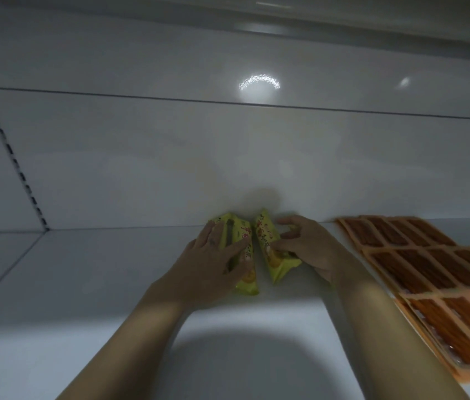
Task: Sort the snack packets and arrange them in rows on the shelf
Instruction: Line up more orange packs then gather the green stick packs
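A white shelf (83,284) runs under a glossy white back panel (170,157), dimly lit, with a round glare spot (259,85) high on the panel.

Two yellow-green snack packets lie near the back edge at the middle of the shelf. The left yellow packet (243,249) and the right yellow packet (271,255) each have their long axis running roughly from 11 to 5 o'clock, far ends close to the panel. They lie side by side with a thin gap that widens toward the near ends. (There may be another packet under the left one; the hand hides too much to tell.)

The left hand (210,255) lies flat over the left yellow packet from its 8 o'clock side, fingers fairly straight and pressing down. The right hand (308,246) comes in from 3 o'clock, and its thumb and curled fingers pinch the right yellow packet along its outer edge.

Each hand is already on its own packet, so squaring them up looks like a matter of swinging the near ends together until both axes point at 12.

At 3 o'clock, well apart, orange packets (418,264) already lie flat in overlapping rows. At 9 o'clock a slotted upright (11,151) climbs the corner.
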`<action>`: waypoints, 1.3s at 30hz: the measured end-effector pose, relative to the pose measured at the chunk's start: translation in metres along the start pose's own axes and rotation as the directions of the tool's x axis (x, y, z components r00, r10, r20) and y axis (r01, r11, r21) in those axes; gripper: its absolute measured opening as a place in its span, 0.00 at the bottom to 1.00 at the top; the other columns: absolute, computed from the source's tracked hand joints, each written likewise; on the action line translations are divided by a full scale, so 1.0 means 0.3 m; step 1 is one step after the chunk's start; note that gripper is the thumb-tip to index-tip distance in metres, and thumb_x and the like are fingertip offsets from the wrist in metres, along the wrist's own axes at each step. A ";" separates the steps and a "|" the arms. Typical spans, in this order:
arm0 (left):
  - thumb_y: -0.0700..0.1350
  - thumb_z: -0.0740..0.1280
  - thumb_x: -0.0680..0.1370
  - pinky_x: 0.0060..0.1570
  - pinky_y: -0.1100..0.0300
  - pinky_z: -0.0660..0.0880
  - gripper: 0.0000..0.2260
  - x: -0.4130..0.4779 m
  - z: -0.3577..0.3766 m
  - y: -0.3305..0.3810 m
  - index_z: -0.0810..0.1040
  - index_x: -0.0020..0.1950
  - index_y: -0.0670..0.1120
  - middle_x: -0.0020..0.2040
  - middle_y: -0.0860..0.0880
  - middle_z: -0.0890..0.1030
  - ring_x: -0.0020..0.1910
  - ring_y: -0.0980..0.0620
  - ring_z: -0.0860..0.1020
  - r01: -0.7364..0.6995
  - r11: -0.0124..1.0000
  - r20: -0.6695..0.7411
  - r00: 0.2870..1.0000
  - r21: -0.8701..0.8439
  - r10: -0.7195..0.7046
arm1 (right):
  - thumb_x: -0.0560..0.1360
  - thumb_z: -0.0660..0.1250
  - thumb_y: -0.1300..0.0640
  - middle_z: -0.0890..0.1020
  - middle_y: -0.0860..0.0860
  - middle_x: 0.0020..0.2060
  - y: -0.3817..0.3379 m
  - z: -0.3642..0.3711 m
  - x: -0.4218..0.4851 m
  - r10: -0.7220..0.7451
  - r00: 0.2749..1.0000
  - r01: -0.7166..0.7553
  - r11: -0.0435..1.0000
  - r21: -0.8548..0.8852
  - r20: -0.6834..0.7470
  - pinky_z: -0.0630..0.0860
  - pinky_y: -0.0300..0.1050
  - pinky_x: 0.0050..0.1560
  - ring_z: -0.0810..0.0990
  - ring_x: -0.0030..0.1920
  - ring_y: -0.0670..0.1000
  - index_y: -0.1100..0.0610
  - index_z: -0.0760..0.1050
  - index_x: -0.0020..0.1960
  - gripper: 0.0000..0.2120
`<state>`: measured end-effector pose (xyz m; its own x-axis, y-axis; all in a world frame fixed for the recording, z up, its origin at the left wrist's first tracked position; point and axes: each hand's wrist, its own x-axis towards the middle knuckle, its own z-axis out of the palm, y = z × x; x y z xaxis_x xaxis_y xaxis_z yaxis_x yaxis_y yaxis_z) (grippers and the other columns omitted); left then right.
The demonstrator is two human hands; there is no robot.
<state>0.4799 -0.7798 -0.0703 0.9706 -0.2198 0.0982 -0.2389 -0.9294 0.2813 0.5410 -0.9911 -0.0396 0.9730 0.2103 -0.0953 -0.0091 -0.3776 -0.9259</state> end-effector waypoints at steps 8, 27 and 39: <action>0.61 0.50 0.82 0.76 0.54 0.46 0.26 0.003 0.011 0.012 0.52 0.79 0.58 0.81 0.42 0.48 0.79 0.47 0.42 -0.029 0.999 -0.002 1.000 0.015 0.029 | 0.74 0.70 0.53 0.82 0.47 0.43 -0.015 0.030 -0.011 -0.140 0.990 0.129 0.862 -0.491 0.014 0.74 0.38 0.40 0.81 0.43 0.48 0.44 0.82 0.55 0.10; 0.50 0.65 0.75 0.51 0.56 0.71 0.17 -0.006 -0.063 0.030 0.75 0.63 0.49 0.54 0.45 0.79 0.56 0.43 0.77 0.339 0.877 -0.123 0.909 -0.341 -0.399 | 0.72 0.72 0.44 0.78 0.45 0.55 -0.023 -0.007 -0.016 -0.220 0.975 0.161 0.774 -0.612 -0.022 0.65 0.33 0.43 0.75 0.49 0.44 0.45 0.76 0.65 0.22; 0.75 0.53 0.72 0.66 0.45 0.63 0.36 -0.008 0.020 0.074 0.49 0.77 0.66 0.77 0.48 0.55 0.73 0.42 0.58 0.232 0.969 -0.046 0.970 -0.088 -0.237 | 0.69 0.75 0.55 0.80 0.53 0.54 0.034 -0.137 0.004 -0.041 0.970 -0.108 0.816 -0.569 -0.242 0.76 0.47 0.54 0.79 0.54 0.56 0.54 0.72 0.67 0.28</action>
<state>0.4725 -0.8018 -0.0699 0.9971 0.0205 0.0731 -0.0087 -0.9254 0.3789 0.5516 -1.0319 -0.0340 0.9994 0.0013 0.0335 0.0190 -0.8433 -0.5372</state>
